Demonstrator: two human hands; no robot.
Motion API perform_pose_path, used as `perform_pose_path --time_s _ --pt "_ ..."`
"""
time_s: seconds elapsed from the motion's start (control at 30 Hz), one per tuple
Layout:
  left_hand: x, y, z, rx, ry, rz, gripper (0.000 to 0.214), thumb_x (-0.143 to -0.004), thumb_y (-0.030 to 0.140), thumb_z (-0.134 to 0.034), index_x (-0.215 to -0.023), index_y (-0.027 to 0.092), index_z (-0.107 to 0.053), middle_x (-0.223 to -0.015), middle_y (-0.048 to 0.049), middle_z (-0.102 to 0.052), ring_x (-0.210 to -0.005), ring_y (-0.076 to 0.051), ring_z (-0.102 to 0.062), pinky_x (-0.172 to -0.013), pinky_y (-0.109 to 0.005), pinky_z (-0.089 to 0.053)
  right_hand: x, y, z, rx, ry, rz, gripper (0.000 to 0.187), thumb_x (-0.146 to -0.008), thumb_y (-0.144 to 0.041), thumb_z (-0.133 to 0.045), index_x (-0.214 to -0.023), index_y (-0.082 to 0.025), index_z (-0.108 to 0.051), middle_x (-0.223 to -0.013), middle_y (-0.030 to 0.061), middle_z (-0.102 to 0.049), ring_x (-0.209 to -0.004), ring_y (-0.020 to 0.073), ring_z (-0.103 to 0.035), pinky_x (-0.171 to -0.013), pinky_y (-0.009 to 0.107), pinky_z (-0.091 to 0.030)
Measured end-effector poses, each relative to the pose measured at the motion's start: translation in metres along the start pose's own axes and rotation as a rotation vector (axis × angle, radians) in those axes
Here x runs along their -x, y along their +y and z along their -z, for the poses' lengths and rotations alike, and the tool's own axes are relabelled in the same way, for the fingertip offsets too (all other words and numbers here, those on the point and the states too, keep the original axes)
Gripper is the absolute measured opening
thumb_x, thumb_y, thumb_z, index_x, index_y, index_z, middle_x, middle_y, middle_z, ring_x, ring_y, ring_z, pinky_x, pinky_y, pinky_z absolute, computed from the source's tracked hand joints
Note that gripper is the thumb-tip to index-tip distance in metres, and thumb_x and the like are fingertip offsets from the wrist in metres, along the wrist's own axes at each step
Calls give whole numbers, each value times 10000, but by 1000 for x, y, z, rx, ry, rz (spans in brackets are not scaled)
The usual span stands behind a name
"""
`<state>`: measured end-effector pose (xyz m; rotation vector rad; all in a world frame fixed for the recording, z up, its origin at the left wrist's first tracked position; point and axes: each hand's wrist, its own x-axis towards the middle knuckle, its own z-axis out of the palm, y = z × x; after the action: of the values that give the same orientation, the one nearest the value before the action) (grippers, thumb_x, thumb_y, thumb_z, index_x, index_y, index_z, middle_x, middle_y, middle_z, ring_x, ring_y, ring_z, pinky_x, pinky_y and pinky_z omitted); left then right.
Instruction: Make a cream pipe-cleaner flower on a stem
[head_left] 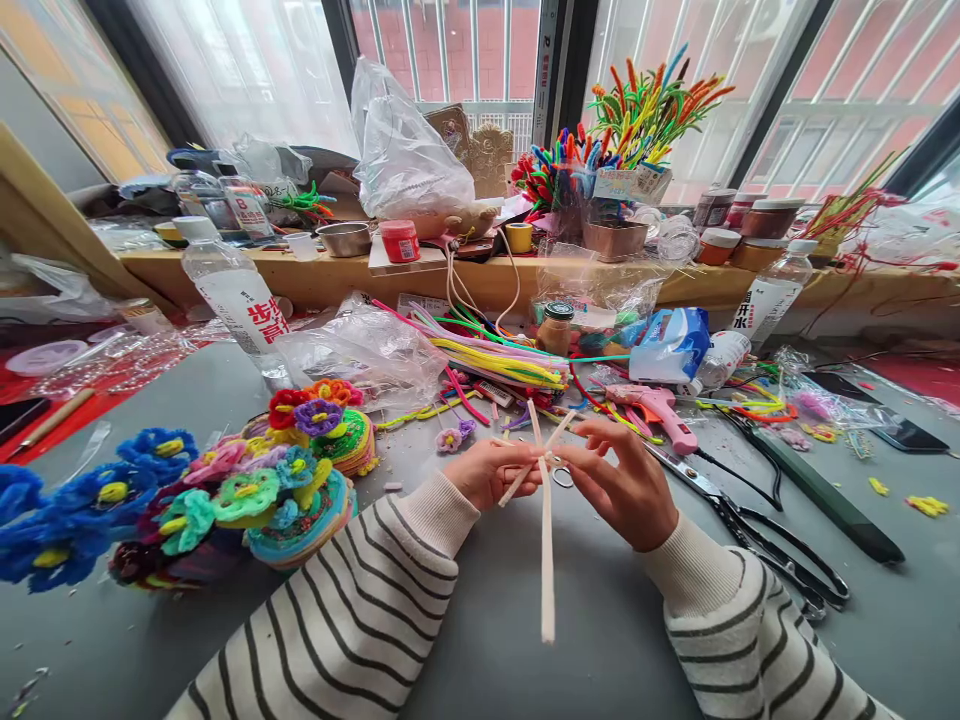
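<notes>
Pale cream pipe cleaners (547, 560) cross one another above the middle of the table, one long end hanging toward me. My left hand (491, 474) pinches them just left of the crossing. From the other side, my right hand (626, 480) has its thumb and index finger closed at the crossing, its other fingers curled loosely. A small ring (560, 477) shows beside the right fingers; whether it is worn or loose I cannot tell. Beyond the hands lies a bundle of yellow and pale pipe cleaners (502, 362).
Finished pipe-cleaner flowers (247, 490) crowd the left side. Large scissors (750, 535), a pink glue gun (660, 415) and a dark green bar (832, 495) lie at right. Water bottles (238, 300) and a glass jar (555, 328) stand behind, before a cluttered wooden sill (495, 285).
</notes>
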<state>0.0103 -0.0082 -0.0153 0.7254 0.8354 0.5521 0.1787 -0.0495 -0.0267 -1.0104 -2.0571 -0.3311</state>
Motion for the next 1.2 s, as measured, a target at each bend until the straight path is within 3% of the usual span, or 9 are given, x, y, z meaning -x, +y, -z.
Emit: perform_pose_path --time_s 0.17,0.33,0.47,0.7,0.87,1.0,1.1,1.2 --pt "-2 -1 2 -40 3 -19 130 -560 173 -636 -653 89 -600 -520 -22 -602 -447 -70 -544 -482 -168 -439 0 -4 3 148 7 104 232 -724 -119 -490 -890 -263 -561 -937 55 -503 -827 172 -465 -713 305 -399" --pt "-3 -3 4 -107 -3 -54 147 -552 204 -648 -639 96 -597 -535 -20 -612 -478 -74 -558 -501 -171 -439 -1 -8 0 85 8 19 139 -707 -150 -509 -783 -237 -587 -879 53 -492 -753 162 -454 -678 309 -396" --pt "-2 -2 4 -208 -1 -93 172 -529 222 -662 -624 98 -590 -530 -18 -615 -508 -92 -569 -547 -201 -447 -1 -16 -6 -148 22 -295 46 -657 -197 -546 -634 -187 -583 -812 51 -438 -721 159 -428 -655 313 -383" --pt "0 -3 -4 -394 19 -278 187 -532 238 -651 -583 82 -560 -472 -15 -591 -447 -85 -536 -500 -207 -438 -3 -20 -16 -709 -158 -1119 160 -577 -279 -569 -489 -146 -550 -715 16 -402 -643 127 -414 -545 255 -331" --pt "5 -1 -9 -423 -7 -357 218 -524 261 -652 -586 84 -541 -495 -16 -594 -476 -99 -554 -509 -218 -447 -4 -22 -15 -1143 -149 -1383 77 -555 -198 -533 -526 -135 -566 -616 -5 -418 -505 73 -313 -403 201 -218" --pt "4 0 -5 -377 -89 -350 195 -543 244 -646 -597 86 -545 -506 -19 -602 -482 -97 -559 -508 -207 -447 -6 -21 -10 -1267 -173 -1342 95 -581 -200 -506 -560 -132 -568 -623 2 -426 -503 72 -318 -388 190 -218" --pt "1 1 0 -270 -72 -307 178 -554 236 -643 -617 91 -564 -515 -15 -608 -479 -91 -561 -497 -193 -444 -8 -14 -4 -1060 -216 -1060 178 -659 -259 -458 -618 -143 -587 -715 25 -447 -579 102 -394 -460 220 -320" --pt "-1 1 4 -164 -59 -226 163 -573 229 -634 -654 95 -590 -524 -12 -610 -482 -83 -563 -502 -183 -445 -8 -7 1 -632 -67 -701 126 -648 -237 -506 -718 -166 -582 -800 37 -429 -687 141 -431 -592 277 -383"
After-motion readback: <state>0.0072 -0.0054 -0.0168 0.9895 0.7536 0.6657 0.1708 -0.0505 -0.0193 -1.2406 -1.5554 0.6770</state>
